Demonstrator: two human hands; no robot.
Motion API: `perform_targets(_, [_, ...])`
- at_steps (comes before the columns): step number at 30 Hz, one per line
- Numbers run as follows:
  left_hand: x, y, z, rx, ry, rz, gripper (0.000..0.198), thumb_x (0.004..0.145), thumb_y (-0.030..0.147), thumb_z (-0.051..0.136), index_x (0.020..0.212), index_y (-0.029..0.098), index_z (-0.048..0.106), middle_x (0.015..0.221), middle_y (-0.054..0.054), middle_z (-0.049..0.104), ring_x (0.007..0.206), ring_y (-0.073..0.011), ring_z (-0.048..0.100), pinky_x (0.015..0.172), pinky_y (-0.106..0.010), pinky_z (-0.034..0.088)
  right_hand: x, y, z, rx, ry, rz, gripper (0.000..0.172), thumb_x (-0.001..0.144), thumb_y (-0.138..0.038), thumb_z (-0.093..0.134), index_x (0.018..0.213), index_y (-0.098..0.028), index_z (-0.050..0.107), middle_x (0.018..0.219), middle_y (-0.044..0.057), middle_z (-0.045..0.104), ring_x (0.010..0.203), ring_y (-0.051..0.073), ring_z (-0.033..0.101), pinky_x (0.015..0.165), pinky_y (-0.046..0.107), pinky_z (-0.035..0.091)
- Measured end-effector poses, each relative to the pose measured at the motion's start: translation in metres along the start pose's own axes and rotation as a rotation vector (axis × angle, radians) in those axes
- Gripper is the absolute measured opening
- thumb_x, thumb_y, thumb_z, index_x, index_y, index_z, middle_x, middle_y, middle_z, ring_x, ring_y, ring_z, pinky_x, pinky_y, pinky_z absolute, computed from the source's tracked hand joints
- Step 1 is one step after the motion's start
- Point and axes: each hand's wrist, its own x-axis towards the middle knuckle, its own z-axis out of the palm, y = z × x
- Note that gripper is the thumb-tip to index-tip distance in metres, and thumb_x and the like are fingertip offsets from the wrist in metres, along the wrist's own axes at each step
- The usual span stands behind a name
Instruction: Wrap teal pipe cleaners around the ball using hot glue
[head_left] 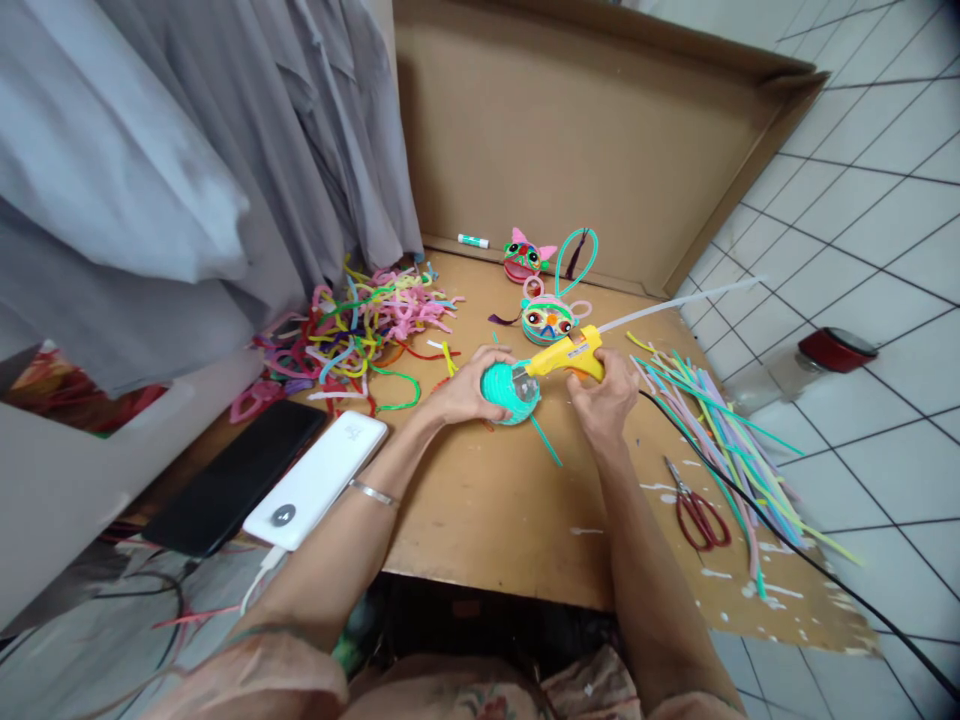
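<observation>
From the head camera, the left hand (466, 392) cups a teal ball (501, 392) just above the cardboard sheet (487, 510), fingers curled round its far side. The right hand (604, 396) is wrapped round the grip of a yellow glue gun (564, 356), whose nozzle touches the ball's right face. A glue rod (675, 300) sticks out of the back of the gun, and its black cord (750, 500) runs off to the right.

The ball looks mostly covered in coiled teal pipe cleaner. A shiny bare patch shows by the nozzle, and a loose teal end (546, 442) trails onto the cardboard, so by my reading the wrapping is well along but not closed. It has no ears or face, unlike the owl-like figure (547, 320) and the pink-eared figure (525, 255) behind it.

A tangle of coloured pipe cleaners (360, 330) lies to the left, with straight ones (720, 430) and red scissors (697, 512) to the right. A black phone (240, 475) and a white power bank (319, 480) lie near the left forearm.
</observation>
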Motion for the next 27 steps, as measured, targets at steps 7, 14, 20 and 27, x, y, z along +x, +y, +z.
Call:
perform_targets(7, [0.0004, 0.0014, 0.0006, 0.025, -0.010, 0.017, 0.075, 0.048, 0.030, 0.083, 0.118, 0.023, 0.056, 0.143, -0.009, 0.044, 0.137, -0.0345, 0.043, 0.117, -0.053, 0.031, -0.0016, 0.0021, 0.0051, 0.015, -0.011, 0.043, 0.027, 0.075, -0.031, 0.052, 0.100, -0.021, 0.056, 0.096, 0.008, 0.067, 0.092, 0.027, 0.061, 0.083, 0.038, 0.040])
perform_targets(14, [-0.0005, 0.0033, 0.0003, 0.046, -0.018, 0.022, 0.075, 0.049, 0.031, 0.083, 0.118, 0.024, 0.057, 0.142, -0.009, 0.046, 0.137, -0.0348, 0.043, 0.117, -0.054, 0.031, -0.0003, 0.0001, -0.0006, 0.005, -0.014, 0.023, 0.024, 0.074, -0.030, 0.053, 0.096, -0.022, 0.056, 0.093, 0.006, 0.067, 0.088, 0.026, 0.061, 0.081, 0.037, 0.041])
perform_targets(20, [-0.0007, 0.0034, -0.0003, 0.056, -0.021, 0.012, 0.076, 0.048, 0.032, 0.083, 0.119, 0.023, 0.056, 0.143, -0.010, 0.044, 0.138, -0.0352, 0.042, 0.118, -0.054, 0.029, 0.0007, 0.0001, -0.0032, 0.003, -0.033, 0.019, 0.024, 0.072, -0.030, 0.054, 0.094, -0.022, 0.055, 0.092, 0.005, 0.068, 0.087, 0.025, 0.062, 0.080, 0.037, 0.041])
perform_targets(27, [-0.0006, 0.0030, -0.0002, 0.043, -0.019, 0.017, 0.077, 0.048, 0.034, 0.084, 0.118, 0.023, 0.056, 0.142, -0.010, 0.044, 0.139, -0.0357, 0.041, 0.119, -0.055, 0.029, -0.0015, -0.0002, 0.0010, 0.001, -0.022, 0.026, 0.025, 0.074, -0.029, 0.054, 0.097, -0.021, 0.055, 0.095, 0.007, 0.068, 0.089, 0.026, 0.062, 0.081, 0.037, 0.040])
